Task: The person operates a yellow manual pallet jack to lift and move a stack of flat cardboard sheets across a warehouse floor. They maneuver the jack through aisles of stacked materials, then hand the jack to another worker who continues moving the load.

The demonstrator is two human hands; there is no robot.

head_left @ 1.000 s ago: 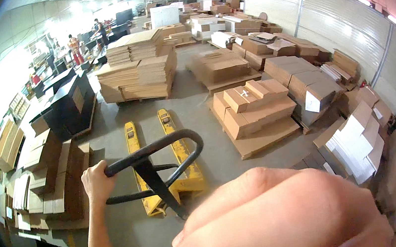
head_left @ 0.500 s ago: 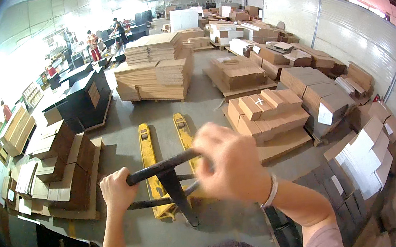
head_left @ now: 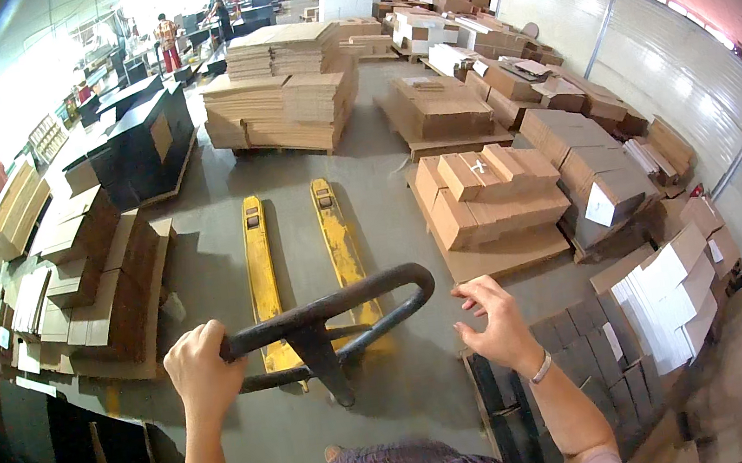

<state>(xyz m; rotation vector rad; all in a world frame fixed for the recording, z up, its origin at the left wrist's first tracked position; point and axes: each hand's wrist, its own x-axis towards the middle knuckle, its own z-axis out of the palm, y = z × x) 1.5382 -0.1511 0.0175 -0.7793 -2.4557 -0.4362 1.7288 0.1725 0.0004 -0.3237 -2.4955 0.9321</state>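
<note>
My left hand [head_left: 201, 366] is wrapped round the left end of the black loop handle [head_left: 324, 305] of a pallet jack. The jack's two yellow forks [head_left: 347, 249] lie low on the floor, pointing away from me, with nothing on them. To the right of the handle and apart from it is my right hand [head_left: 499, 325]. Its fingers are bent but apart and hold nothing. A pale bracelet circles the right wrist.
Ahead stands a tall pallet of flat cardboard [head_left: 276, 113]. Stacked cartons [head_left: 489, 202] sit on a pallet at the right, brown cartons [head_left: 107, 294] at the left. Dark panels [head_left: 583, 344] lie near my right arm. Two people [head_left: 219, 15] stand far off at the left.
My right hand has come off the handle's right side and moved right and down. My left hand keeps its grip. The forks and surrounding stacks appear slightly shifted in the view.
</note>
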